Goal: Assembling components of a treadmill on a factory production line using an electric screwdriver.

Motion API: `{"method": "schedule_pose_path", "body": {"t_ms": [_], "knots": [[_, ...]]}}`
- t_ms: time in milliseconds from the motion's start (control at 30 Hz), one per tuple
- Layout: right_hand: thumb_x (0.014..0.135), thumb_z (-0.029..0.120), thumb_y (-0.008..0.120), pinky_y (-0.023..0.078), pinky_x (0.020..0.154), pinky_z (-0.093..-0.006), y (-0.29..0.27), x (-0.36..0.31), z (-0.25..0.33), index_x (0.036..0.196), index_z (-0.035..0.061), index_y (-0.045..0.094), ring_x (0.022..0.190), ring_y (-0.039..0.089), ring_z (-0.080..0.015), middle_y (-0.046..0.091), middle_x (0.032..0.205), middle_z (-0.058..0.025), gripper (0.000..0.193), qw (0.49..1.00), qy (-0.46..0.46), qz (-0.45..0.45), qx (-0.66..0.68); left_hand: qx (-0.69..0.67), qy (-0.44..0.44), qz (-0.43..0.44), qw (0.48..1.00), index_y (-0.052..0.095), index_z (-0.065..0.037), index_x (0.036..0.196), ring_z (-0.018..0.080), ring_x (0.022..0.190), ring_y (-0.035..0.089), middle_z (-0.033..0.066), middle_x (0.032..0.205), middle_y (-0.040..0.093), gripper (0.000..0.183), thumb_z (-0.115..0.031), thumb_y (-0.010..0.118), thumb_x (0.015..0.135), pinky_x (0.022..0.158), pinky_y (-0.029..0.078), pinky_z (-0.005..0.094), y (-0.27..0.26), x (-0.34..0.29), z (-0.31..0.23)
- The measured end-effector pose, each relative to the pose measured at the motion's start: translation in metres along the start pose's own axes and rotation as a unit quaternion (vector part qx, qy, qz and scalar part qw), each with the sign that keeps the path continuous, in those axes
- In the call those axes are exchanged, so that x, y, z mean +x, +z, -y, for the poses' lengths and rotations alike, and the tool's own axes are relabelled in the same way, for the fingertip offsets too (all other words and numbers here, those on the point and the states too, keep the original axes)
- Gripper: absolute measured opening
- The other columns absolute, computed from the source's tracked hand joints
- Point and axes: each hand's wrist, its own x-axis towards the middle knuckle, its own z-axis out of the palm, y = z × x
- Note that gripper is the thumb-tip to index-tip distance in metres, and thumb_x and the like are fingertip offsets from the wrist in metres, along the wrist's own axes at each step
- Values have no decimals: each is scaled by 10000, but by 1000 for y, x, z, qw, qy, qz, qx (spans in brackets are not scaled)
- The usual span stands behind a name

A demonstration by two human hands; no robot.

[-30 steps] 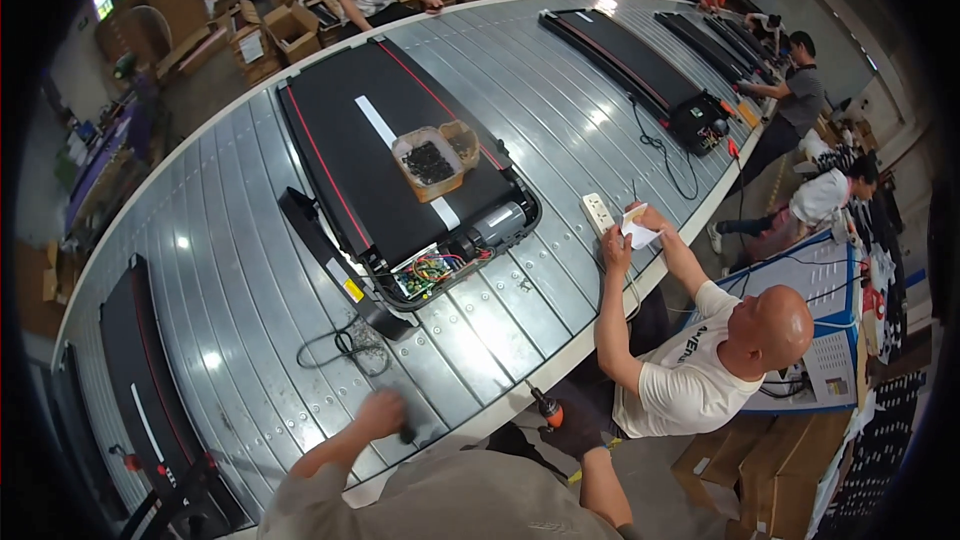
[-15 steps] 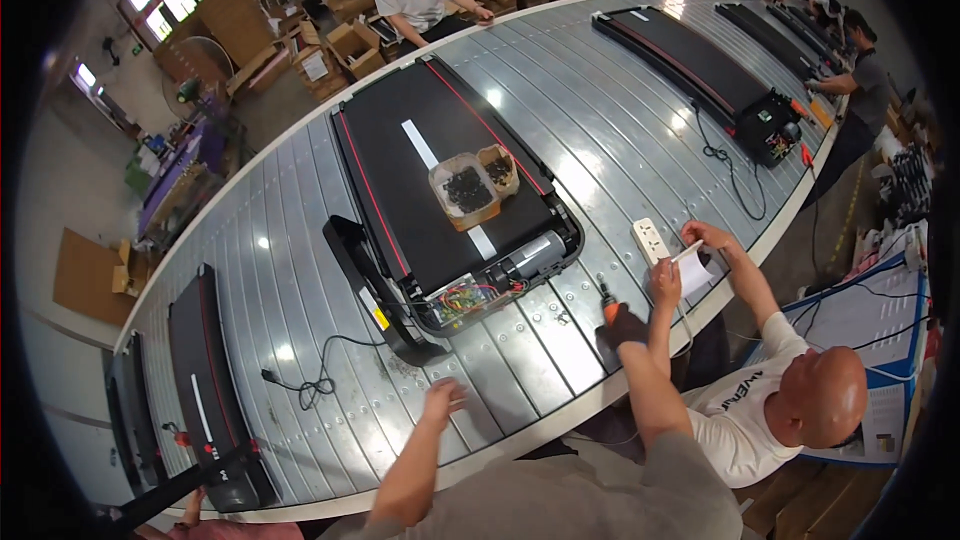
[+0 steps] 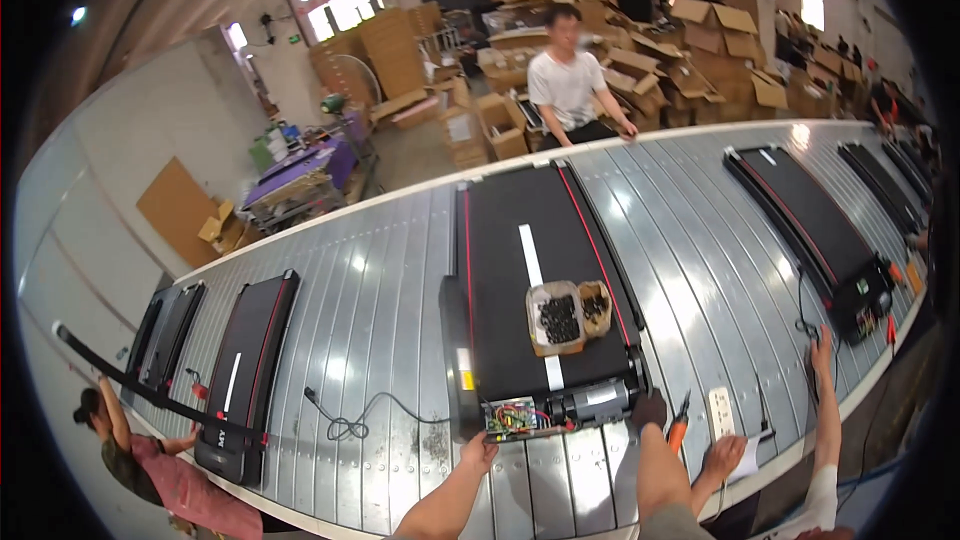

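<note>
A black treadmill base [image 3: 500, 215] with red side lines lies flat before me, its front motor bay uncovered. In that bay sit a circuit board [image 3: 512, 417] with coloured wires and a silver-black motor [image 3: 598, 402]. My left hand [image 3: 479, 452] is closed on the front edge by the board. My right hand [image 3: 649, 408], in a dark glove, grips the front right corner beside the motor. Just right of it an orange power screwdriver [image 3: 678, 430] lies on the table. Two open tubs of dark screws [image 3: 557, 320] rest on the belt. A long black cover [image 3: 461, 360] stands along the left side.
At my right a co-worker's hand [image 3: 724, 457] is by a white power strip [image 3: 720, 412]. Other treadmills [image 3: 250, 350] lie left and right on the metal table [image 3: 385, 270]. A black cord [image 3: 350, 428] is coiled at left. A person [image 3: 568, 80] sits across.
My right hand has left the orange screwdriver and come to the treadmill's corner. My left hand has moved from over the table to its front edge. The view has tilted up and turned left.
</note>
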Motion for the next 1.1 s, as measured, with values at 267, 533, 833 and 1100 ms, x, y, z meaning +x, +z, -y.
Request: {"method": "schedule_pose_path", "body": {"t_ms": [267,533,833,1100], "knots": [[964,158,558,566,967,-506,1,20,-33,1161,70,712,1122,705,-380,733,1151,-253,265,920,-197,121,-315,87,63,56,993,619,-68,914,168,566,578,45,760,600,25,-45,612,907,480,496,313,3,5,-6],[1001,349,500,515,984,-557,-16,-149,-31,1236,-21,603,1155,651,-481,673,1214,-321,450,984,85,155,-32,93,37,17,995,635,-16,1109,216,811,686,106,961,702,139,-114,621,1011,846,619,404,-151,-56,23],[829,217,810,531,893,-468,-56,-313,-96,1176,115,686,997,650,-360,666,1068,-136,383,869,-477,122,-56,477,-113,47,870,648,-14,1101,198,677,704,128,830,747,414,-417,569,1056,598,550,398,-186,-188,40],[884,369,732,523,896,-441,-24,-320,-85,1049,164,774,986,638,-312,670,976,-93,267,874,-423,149,-185,707,406,270,511,630,-81,1276,329,896,722,120,971,729,462,-368,726,928,730,571,468,-69,-226,95]]}}
